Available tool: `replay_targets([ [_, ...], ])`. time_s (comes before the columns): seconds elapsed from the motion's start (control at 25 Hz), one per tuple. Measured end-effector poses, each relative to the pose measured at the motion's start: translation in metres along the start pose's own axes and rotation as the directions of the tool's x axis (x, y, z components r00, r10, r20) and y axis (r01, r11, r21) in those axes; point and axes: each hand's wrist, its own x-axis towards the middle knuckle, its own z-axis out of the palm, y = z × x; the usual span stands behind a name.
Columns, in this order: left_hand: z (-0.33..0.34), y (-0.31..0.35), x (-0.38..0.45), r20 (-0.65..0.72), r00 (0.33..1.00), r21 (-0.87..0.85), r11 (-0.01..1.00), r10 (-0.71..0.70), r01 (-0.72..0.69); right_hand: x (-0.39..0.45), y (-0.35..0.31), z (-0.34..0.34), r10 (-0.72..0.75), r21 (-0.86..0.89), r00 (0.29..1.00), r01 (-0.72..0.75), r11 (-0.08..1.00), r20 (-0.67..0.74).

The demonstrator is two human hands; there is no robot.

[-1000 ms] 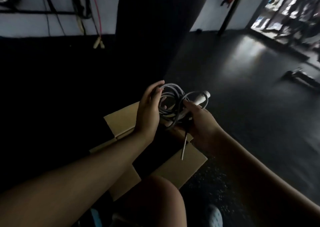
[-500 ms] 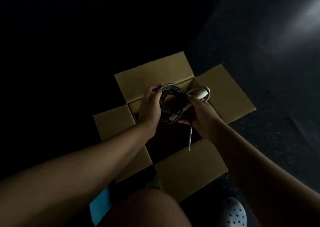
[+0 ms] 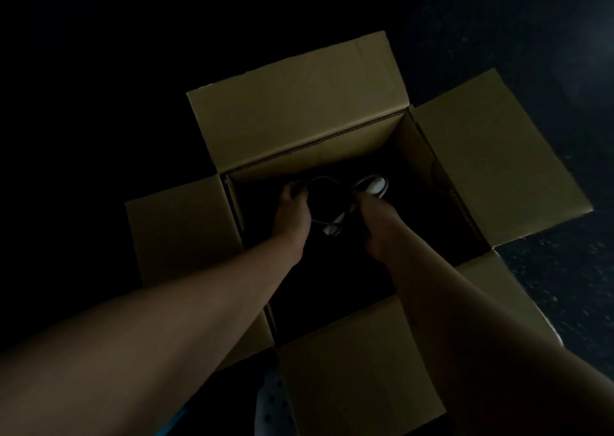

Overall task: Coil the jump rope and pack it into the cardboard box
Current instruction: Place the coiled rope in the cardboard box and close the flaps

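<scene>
The cardboard box stands open on the dark floor, all its flaps folded outward. Both my arms reach down into its dark inside. My left hand grips the left side of the coiled grey jump rope. My right hand grips the coil's right side. A pale handle sticks out past my right fingers, and another pale end shows low between my hands. The coil sits deep in the box near the far wall; whether it touches the bottom is hidden by the dark.
The floor around the box is dark and speckled. A white perforated shoe shows at the bottom edge beside the near flap. A bit of blue cloth is at the lower left.
Both hands have gone down with the coiled rope from above the box opening into its inside. The view has moved closer over the box.
</scene>
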Motion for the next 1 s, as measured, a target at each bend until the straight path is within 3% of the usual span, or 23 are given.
replay_targets([
  [0.08,0.003,-0.005,0.006,0.023,0.999,0.008,0.999,-0.043,0.042,0.003,0.0,0.003,0.005,-0.054,1.0,-0.005,0.999,-0.01],
  [0.24,0.009,-0.014,0.014,0.014,1.0,0.085,0.996,0.001,-0.002,0.002,0.001,-0.001,-0.016,-0.205,0.997,0.001,0.979,-0.075],
  [0.4,0.009,-0.014,0.013,0.003,1.0,0.114,0.993,0.01,-0.01,0.003,0.008,-0.003,-0.111,-0.39,0.987,0.057,0.919,-0.118],
  [0.76,-0.006,0.017,-0.025,0.025,0.993,0.227,0.967,0.115,-0.118,-0.034,-0.009,-0.008,-0.173,-0.397,0.98,0.119,0.91,-0.102],
  [0.88,-0.014,0.036,-0.047,0.045,0.986,0.209,0.964,0.158,-0.165,-0.064,-0.025,-0.017,-0.184,-0.384,0.976,0.125,0.915,-0.12],
  [1.0,-0.018,0.052,-0.071,0.025,0.97,0.165,0.956,0.242,-0.243,-0.093,-0.039,-0.024,-0.278,-0.376,0.956,0.225,0.899,-0.092],
])
